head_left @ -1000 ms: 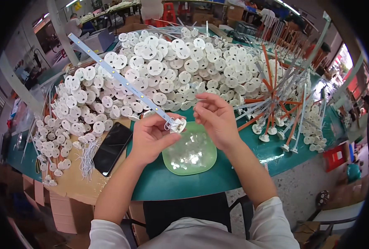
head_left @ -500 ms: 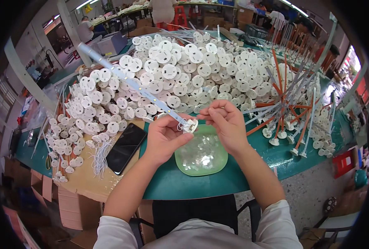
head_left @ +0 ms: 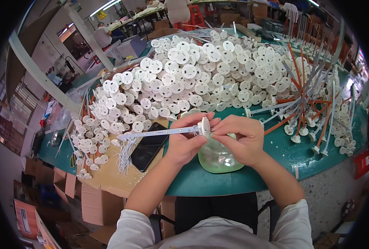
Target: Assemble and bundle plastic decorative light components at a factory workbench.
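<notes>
Left hand (head_left: pixel 180 147): thumb and fingers pinching a white round cap (head_left: pixel 205 125), disc edge-on, at the inner end of a light strip (head_left: pixel 153 133); both are held above the counter (head_left: pixel 184 186), just short of the green bowl. Right hand (head_left: pixel 244 139): thumb and fingertips drawn together at the outer face of the cap; whether they grip some small piece cannot be made out. Light strip: slender, pale, dotted with yellow diodes, extending leftward across the phone toward the wires. Green bowl (head_left: pixel 224 170): one, on the counter below the right hand, containing clear, shiny pieces. Phone (head_left: pixel 148 150): one, black, lying partly on a brown cardboard sheet (head_left: pixel 109 180). White wires (head_left: pixel 126 157): one loose bundle, left of the phone. White discs (head_left: pixel 188 71): many, heaped along the far side. Orange and grey strips (head_left: pixel 303 93): one splayed cluster, white ends outward, at right.
</notes>
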`<state>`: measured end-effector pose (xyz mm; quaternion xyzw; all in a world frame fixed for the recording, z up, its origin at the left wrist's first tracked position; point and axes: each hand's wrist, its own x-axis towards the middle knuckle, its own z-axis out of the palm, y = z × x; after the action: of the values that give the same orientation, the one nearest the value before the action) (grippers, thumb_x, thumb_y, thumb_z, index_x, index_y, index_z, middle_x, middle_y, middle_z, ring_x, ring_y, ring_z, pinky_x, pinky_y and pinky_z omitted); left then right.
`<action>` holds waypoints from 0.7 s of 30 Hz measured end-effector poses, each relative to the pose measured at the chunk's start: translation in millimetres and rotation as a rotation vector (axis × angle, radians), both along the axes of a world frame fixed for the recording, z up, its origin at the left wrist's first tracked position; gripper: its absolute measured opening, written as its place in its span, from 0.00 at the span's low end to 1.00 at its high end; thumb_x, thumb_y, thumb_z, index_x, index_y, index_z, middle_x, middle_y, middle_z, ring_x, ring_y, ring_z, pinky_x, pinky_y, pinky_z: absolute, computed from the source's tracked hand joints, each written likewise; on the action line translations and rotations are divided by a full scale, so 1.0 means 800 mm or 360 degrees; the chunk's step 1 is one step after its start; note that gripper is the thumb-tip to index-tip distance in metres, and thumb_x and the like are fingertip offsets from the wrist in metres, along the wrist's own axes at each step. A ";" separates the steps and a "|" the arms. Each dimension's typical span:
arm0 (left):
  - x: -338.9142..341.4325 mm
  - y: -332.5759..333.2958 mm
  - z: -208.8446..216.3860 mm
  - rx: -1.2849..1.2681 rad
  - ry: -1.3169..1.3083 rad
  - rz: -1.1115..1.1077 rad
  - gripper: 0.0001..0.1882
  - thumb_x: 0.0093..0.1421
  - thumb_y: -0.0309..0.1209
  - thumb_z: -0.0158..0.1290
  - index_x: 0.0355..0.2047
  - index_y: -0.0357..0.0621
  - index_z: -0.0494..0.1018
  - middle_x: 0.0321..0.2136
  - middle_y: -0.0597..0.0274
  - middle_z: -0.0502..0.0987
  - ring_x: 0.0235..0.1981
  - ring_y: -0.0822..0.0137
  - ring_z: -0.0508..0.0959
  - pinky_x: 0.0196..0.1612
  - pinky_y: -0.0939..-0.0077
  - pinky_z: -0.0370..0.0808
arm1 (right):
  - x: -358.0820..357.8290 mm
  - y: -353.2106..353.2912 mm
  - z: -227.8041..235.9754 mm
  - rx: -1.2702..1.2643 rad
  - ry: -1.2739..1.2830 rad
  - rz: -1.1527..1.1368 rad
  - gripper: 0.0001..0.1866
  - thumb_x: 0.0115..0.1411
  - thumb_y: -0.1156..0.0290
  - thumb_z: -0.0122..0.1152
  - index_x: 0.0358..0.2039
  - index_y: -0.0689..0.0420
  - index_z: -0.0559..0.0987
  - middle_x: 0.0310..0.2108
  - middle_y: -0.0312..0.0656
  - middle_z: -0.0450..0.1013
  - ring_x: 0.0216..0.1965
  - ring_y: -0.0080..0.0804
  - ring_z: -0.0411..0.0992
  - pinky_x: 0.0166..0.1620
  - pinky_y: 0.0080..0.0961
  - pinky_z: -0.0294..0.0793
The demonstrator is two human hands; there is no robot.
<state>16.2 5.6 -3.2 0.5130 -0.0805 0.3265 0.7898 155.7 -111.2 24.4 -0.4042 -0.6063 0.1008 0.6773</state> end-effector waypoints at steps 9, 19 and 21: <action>-0.001 -0.003 0.005 -0.0145 -0.0060 0.0005 0.26 0.49 0.22 0.64 0.50 0.36 0.70 0.50 0.47 0.74 0.51 0.55 0.76 0.56 0.59 0.71 | 0.000 -0.001 0.004 0.0186 -0.0314 -0.0192 0.09 0.43 0.86 0.66 0.27 0.62 0.80 0.27 0.43 0.77 0.29 0.34 0.74 0.33 0.24 0.72; 0.001 -0.004 0.004 0.0123 0.0008 0.0196 0.25 0.48 0.23 0.64 0.48 0.35 0.72 0.46 0.47 0.76 0.48 0.61 0.77 0.53 0.65 0.73 | -0.005 0.000 0.008 0.0255 -0.0573 -0.0330 0.09 0.44 0.84 0.65 0.28 0.62 0.79 0.27 0.42 0.76 0.30 0.36 0.73 0.33 0.26 0.72; 0.003 -0.003 0.004 0.0051 -0.0012 0.0190 0.25 0.49 0.24 0.64 0.48 0.35 0.72 0.47 0.47 0.76 0.48 0.60 0.77 0.53 0.66 0.74 | -0.002 0.001 0.009 0.0266 -0.0611 -0.0346 0.09 0.44 0.85 0.65 0.28 0.62 0.79 0.27 0.42 0.76 0.30 0.37 0.73 0.32 0.26 0.72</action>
<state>18.5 3.0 -0.3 0.5281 -0.0579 0.3738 0.7603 153.8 -110.3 31.6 -0.4213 -0.6833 -0.1020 0.5876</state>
